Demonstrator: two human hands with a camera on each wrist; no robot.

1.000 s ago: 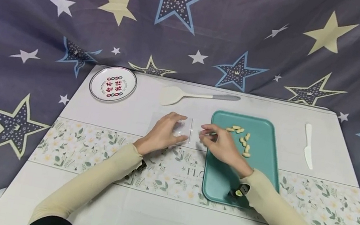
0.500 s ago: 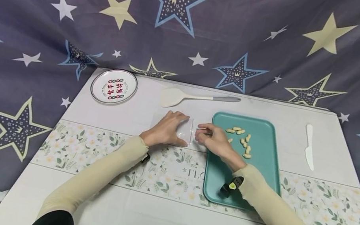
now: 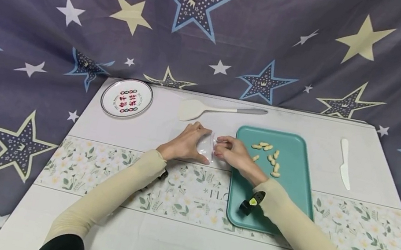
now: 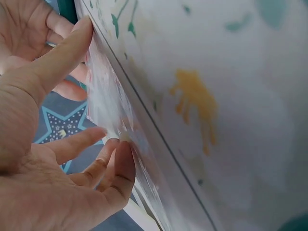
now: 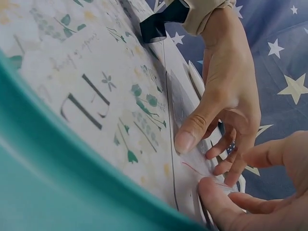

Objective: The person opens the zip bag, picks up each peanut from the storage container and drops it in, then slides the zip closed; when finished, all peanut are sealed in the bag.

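Note:
A clear plastic zip bag [image 3: 204, 146] with a thin red line near its mouth lies flat on the tablecloth, left of the tray. Spread over it, my left hand [image 3: 187, 143] presses the bag down with thumb and fingertips well apart. At the bag's right edge, my right hand [image 3: 234, 154] pinches the mouth with its thumb and a finger, as the right wrist view shows beside the red line. The right forearm passes over the teal tray [image 3: 294, 195], where several unshelled peanuts [image 3: 276, 154] lie.
Behind the bag lies a cream spatula [image 3: 193, 109] with a grey handle. A white plate [image 3: 126, 98] with red lettering sits at the back left. A white plastic knife [image 3: 345, 164] rests right of the tray. A star-patterned curtain [image 3: 217, 29] hangs behind the table.
My right hand has moved left from the tray's edge to the bag's mouth, uncovering another peanut. My left hand has stayed nearly in place on the bag.

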